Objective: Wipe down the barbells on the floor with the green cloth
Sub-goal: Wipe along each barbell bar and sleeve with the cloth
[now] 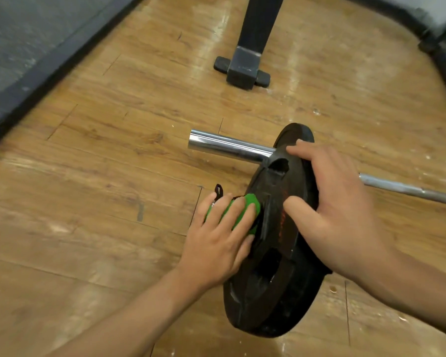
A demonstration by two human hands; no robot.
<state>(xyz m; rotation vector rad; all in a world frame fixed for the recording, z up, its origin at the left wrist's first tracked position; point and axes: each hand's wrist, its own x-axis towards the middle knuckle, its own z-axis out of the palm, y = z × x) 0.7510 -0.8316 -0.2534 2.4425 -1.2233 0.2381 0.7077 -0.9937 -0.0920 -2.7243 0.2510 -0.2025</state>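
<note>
left hand (216, 243), fingers (224, 212) nearly straight, presses the soft, light green cloth (250, 204) to the black plate (255, 305) at 5 o'clock. the barbell (227, 145) looks heavy, stiff and apt to roll. right hand (340, 202) steadies the plate on edge, fingers curled over its rim, thumb on its face.

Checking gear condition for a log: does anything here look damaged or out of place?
The black rubber weight plate looks worn: its upper grip slot has a ragged, chipped edge. The wooden floor is scuffed, with pale specks.
</note>
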